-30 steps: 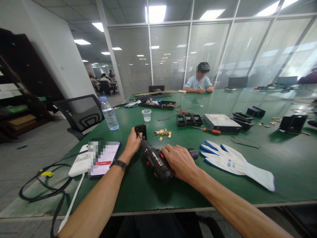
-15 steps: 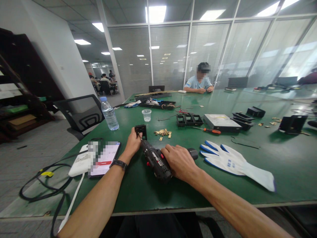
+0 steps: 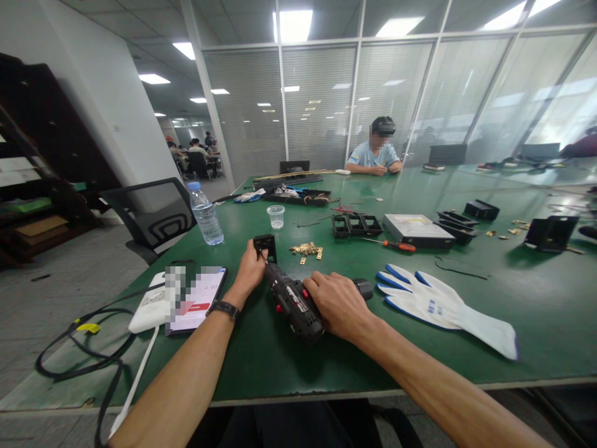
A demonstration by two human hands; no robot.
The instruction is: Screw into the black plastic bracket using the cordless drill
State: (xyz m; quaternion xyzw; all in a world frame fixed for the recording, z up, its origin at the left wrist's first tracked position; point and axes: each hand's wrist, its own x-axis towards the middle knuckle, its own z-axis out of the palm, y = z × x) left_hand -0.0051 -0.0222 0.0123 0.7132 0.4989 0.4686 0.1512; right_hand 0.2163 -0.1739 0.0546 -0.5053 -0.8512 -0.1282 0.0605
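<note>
My right hand (image 3: pixel 339 303) is wrapped round the handle of a black cordless drill (image 3: pixel 293 303), which lies on its side low over the green table (image 3: pixel 261 367). The drill's nose points away to the left, its bit reaching toward a small black plastic frame (image 3: pixel 265 244). My left hand (image 3: pixel 252 267) grips that frame at its near side, with fingers partly hidden behind it. Whether the bit touches a screw cannot be made out. Small brass plates (image 3: pixel 308 250) and screws lie in a loose pile just right of the frame.
A clear plastic cup (image 3: pixel 275 218), a water bottle (image 3: pixel 205 213), a phone (image 3: pixel 196 302) and a white power bank (image 3: pixel 153 302) with cables stand leftward. To the right lie a glove (image 3: pixel 438 302), a screwdriver (image 3: pixel 403 247) and black trays (image 3: pixel 357 226). A person (image 3: pixel 375 152) sits opposite.
Almost nothing differs. Both hands, the drill and the black frame keep their places, apart from a very slight shift of the whole view.
</note>
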